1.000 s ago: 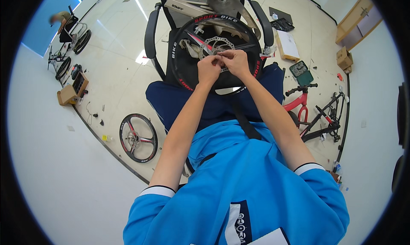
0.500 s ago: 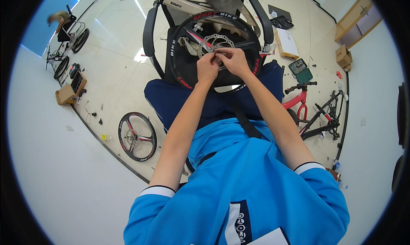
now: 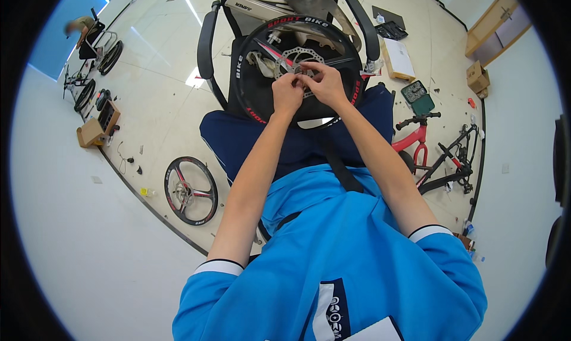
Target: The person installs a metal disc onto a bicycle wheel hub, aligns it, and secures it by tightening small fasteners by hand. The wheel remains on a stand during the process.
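Observation:
A black bicycle wheel [image 3: 245, 91] with red and white lettering lies across my lap and the seat of a black office chair [image 3: 206, 43]. Both hands meet over its hub, at the silver brake disc [image 3: 282, 64]. My left hand [image 3: 287, 94] is closed, its fingers curled at the hub; whatever they pinch is too small and hidden to name. Just beside it, my right hand [image 3: 326, 85] bends thumb and fingers toward the same spot, with something tiny or nothing between the tips. A crumpled white cloth or glove [image 3: 262, 64] lies within the wheel, left of the disc.
Behind the wheel, a pale bicycle frame [image 3: 256, 6] rests on the chair. A second wheel [image 3: 191, 190] leans at the left. On the right are a green case [image 3: 421, 105], a white box [image 3: 398, 60], a red bike frame [image 3: 416, 140] and a black frame [image 3: 453, 162]. Another person sits far left.
My right hand's index finger has lifted and spread a little from the left hand. Both hands stay over the hub, and the wheel has barely moved.

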Demonstrator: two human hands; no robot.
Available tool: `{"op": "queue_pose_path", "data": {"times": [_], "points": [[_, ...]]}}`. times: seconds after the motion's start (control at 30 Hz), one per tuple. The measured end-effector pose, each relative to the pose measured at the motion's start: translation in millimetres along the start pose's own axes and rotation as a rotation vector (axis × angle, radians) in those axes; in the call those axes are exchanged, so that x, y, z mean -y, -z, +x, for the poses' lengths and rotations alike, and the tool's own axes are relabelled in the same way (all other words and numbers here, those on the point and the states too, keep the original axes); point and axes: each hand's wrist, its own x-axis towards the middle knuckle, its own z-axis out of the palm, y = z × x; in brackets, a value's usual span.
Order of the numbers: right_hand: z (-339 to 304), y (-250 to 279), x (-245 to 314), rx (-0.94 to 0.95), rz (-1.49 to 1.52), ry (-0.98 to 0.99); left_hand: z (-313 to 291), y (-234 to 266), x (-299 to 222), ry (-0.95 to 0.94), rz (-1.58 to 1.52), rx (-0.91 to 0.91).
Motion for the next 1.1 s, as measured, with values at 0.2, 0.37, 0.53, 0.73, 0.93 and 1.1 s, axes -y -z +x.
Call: {"op": "queue_pose_path", "data": {"times": [0.2,0.37,0.53,0.73,0.93,1.1], "points": [[2,2,-7,0.082,0.061,-0.164,4,2,1,0.009,-0.025,0.068],[3,-1,-12,0.049,-0.104,-0.037,1,7,-10,0.032,0.003,0.038],[-2,1,4,0.072,-0.192,0.007,-2,8,-11,0.058,-0.015,0.035],[13,28,56,0.302,-0.452,0.302,0,9,-12,0.078,-0.054,0.036],[57,46,70,0.708,-0.915,0.821,1,10,-8,0.017,-0.019,0.049],[70,37,82,0.897,-0.974,0.958,5,11,-12,-0.038,0.028,0.142]]}}
